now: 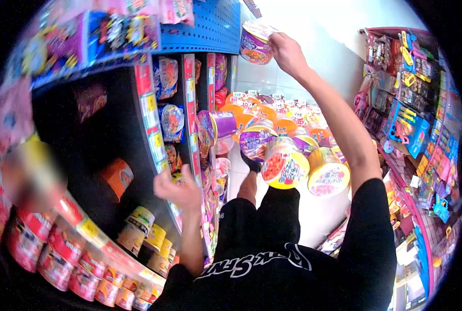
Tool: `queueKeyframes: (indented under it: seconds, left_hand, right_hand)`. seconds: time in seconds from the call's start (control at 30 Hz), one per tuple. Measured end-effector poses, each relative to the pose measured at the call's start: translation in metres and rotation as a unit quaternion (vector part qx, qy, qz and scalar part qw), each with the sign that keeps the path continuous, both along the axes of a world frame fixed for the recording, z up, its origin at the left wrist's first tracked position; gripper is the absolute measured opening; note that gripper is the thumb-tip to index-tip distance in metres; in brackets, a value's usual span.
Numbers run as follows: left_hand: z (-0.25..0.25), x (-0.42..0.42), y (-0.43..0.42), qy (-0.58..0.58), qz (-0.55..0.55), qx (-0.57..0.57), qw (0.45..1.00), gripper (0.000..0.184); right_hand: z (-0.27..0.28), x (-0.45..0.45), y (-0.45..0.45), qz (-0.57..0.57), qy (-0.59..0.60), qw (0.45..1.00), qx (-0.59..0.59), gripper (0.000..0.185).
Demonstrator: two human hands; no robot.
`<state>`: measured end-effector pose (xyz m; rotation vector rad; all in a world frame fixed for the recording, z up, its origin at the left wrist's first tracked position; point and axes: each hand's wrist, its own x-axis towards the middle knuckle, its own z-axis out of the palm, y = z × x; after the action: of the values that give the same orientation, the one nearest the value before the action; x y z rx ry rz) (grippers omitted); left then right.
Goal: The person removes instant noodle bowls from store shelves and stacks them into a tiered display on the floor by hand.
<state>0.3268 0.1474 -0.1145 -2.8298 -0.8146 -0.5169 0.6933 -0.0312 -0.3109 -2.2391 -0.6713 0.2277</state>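
Observation:
My right hand point(289, 51) is raised at the top centre, fingers closed on the rim of a purple noodle tub point(256, 47) with a pale lid. My left hand point(178, 187) is beside the shelf's price strip point(150, 111), fingers apart and slightly blurred, nothing seen in it. In front of my body stand several noodle tubs, among them a red and yellow one point(285, 165), a yellow one with a pink and white lid point(328, 175) and a purple one point(258, 141). Another purple tub point(224, 124) lies tilted by the shelf edge.
Inside the dark shelf, an orange tub point(118, 177) leans and yellow tubs point(157, 238) stand lower down. Red tubs point(60, 259) line the bottom left. Bagged goods point(122, 36) sit at the top left. A rack of hanging packets point(409, 103) borders the right side.

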Motion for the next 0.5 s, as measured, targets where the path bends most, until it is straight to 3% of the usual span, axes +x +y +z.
queueKeyframes:
  seconds: [0.03, 0.07, 0.1, 0.13, 0.17, 0.2, 0.27, 0.33, 0.43, 0.5]
  left_hand:
    - [0.007, 0.004, -0.016, 0.026, 0.015, -0.156, 0.987, 0.037]
    - [-0.005, 0.001, -0.023, 0.009, -0.01, -0.229, 0.973, 0.024]
    - [-0.023, -0.012, -0.028, 0.02, 0.053, -0.361, 0.931, 0.023]
    - [-0.044, -0.019, -0.03, -0.009, 0.144, -0.511, 0.848, 0.026]
    - [-0.084, -0.036, -0.023, 0.019, 0.195, -0.548, 0.813, 0.036]
    - [-0.087, -0.024, -0.022, -0.055, 0.242, -0.683, 0.687, 0.051]
    - [-0.145, -0.03, -0.008, -0.159, 0.467, -0.75, 0.441, 0.063]
    - [-0.174, -0.022, 0.004, -0.223, 0.437, -0.813, 0.315, 0.067]
    - [-0.23, -0.028, 0.015, -0.255, 0.403, -0.827, 0.297, 0.065]
    - [-0.241, -0.038, 0.012, -0.22, 0.406, -0.806, 0.372, 0.06]
  right_hand:
    - [0.024, -0.01, -0.001, -0.011, -0.008, 0.999, 0.041, 0.016]
    - [0.047, -0.022, -0.003, -0.021, -0.015, 0.996, 0.083, 0.017]
    - [0.07, -0.035, -0.005, -0.027, -0.013, 0.994, 0.103, 0.018]
    - [0.093, -0.049, -0.008, -0.036, -0.011, 0.992, 0.123, 0.02]
    - [0.113, -0.062, -0.011, -0.047, -0.01, 0.989, 0.142, 0.021]
    - [0.133, -0.074, -0.014, -0.059, 0.028, 0.986, 0.152, 0.021]
    - [0.169, -0.102, -0.023, -0.094, 0.106, 0.976, 0.166, 0.02]
    - [0.189, -0.128, -0.034, -0.116, 0.158, 0.966, 0.169, 0.021]
    - [0.216, -0.162, -0.042, -0.142, 0.135, 0.965, 0.176, 0.02]
    - [0.219, -0.183, -0.046, -0.162, 0.115, 0.967, 0.158, 0.016]
